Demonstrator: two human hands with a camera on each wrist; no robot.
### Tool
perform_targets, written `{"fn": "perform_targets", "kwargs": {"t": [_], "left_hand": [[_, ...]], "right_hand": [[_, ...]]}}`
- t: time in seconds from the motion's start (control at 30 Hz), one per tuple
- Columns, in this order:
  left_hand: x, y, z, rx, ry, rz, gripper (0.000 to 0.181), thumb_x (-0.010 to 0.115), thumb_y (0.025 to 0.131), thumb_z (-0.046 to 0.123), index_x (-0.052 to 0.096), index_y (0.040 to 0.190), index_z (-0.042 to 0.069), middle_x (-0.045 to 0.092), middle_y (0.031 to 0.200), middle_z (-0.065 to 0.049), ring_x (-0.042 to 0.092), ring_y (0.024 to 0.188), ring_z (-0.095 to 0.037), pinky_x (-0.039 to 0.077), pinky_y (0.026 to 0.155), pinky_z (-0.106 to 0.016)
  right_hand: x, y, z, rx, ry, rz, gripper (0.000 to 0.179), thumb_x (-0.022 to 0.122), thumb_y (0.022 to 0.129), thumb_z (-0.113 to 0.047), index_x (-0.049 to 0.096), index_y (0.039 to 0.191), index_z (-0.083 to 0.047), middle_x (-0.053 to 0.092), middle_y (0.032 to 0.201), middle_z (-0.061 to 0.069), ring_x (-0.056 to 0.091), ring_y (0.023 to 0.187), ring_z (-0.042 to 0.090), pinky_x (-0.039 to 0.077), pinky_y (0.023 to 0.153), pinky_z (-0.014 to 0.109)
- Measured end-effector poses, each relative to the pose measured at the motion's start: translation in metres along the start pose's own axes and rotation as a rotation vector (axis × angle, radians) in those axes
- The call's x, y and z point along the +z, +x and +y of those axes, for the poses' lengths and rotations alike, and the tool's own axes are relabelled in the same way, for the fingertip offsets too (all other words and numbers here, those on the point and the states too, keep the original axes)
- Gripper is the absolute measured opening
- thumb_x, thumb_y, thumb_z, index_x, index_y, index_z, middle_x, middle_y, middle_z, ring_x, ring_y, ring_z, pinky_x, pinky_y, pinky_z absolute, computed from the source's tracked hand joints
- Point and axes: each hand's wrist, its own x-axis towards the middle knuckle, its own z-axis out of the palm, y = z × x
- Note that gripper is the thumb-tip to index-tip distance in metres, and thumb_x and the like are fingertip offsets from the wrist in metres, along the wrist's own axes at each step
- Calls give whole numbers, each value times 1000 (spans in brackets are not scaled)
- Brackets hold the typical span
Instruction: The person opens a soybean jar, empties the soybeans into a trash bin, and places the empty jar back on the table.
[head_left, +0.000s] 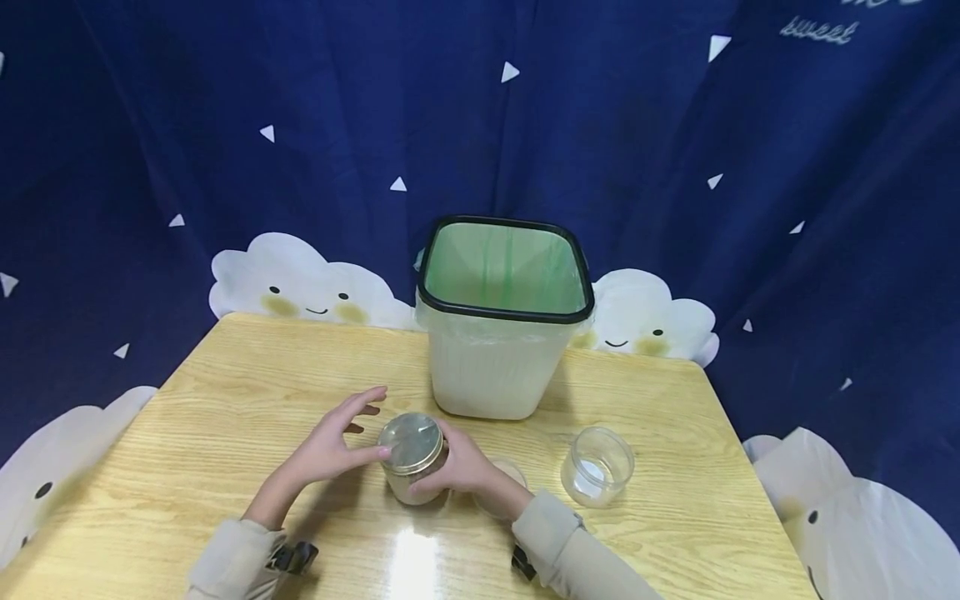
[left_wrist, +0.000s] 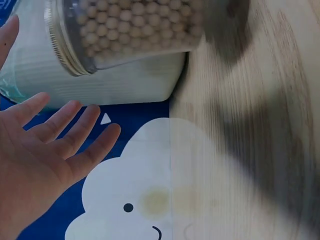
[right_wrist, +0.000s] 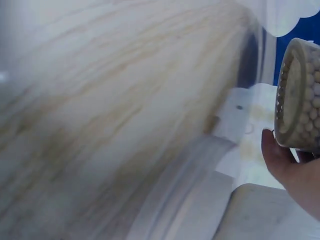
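A clear jar [head_left: 416,483] with a metal screw lid [head_left: 411,442] is full of small round beige balls [left_wrist: 142,25]. My right hand [head_left: 465,462] grips it from the right side, thumb in front. In the right wrist view the jar's base [right_wrist: 292,97] shows beside the right hand [right_wrist: 290,167]. My left hand [head_left: 330,450] is spread at the jar's left, the thumb tip close to the lid; whether it touches is unclear. In the left wrist view the left hand's [left_wrist: 55,145] fingers are extended, apart from the jar.
Behind the jar stands a white bin [head_left: 495,367] with a black rim and green liner. An open clear container [head_left: 597,471] stands to the right on the wooden table [head_left: 300,358]. Another clear container [head_left: 512,472] is partly hidden by my right forearm. A blue curtain [head_left: 337,125] hangs behind.
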Motion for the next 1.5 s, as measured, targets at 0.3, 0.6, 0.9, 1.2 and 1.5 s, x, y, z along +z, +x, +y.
{"fn": "perform_targets", "kwargs": {"t": [0.3,0.6,0.9,1.2,1.5], "left_hand": [[1,1,8,32,-34,-11,78,77,72,16,36,136,2,45,129,-21,50,108,-37,46,79,-49],[9,4,17,79,-59,-72,83,80,67,24,37,136,3,41,134,-17,49,109,-37,48,77,-48],[15,6,23,116,-59,-117,87,82,64,28,38,137,7,41,134,-14,51,108,-29,49,76,-47],[27,4,21,155,-6,-134,84,82,62,33,44,134,12,42,135,-10,45,116,-28,47,83,-43],[34,4,19,180,74,-130,83,83,60,37,48,131,11,49,128,-5,48,113,-24,43,89,-46]], "right_hand": [[-9,-11,-17,6,-19,24,92,87,52,-16,41,131,-13,54,119,-1,51,107,16,37,94,32],[-15,-18,-25,-49,-143,21,97,88,50,-19,39,133,-10,53,119,2,52,104,18,42,90,34],[-20,-22,-25,-103,-262,4,94,88,49,-26,42,131,-16,52,119,-2,51,104,15,43,89,36],[-20,-25,-24,-95,-265,-14,96,88,49,-26,40,132,-14,56,113,-2,54,98,13,46,82,29],[-17,-29,-25,-83,-312,13,96,87,47,-28,41,131,-15,56,111,-4,54,95,11,46,80,27]]}}
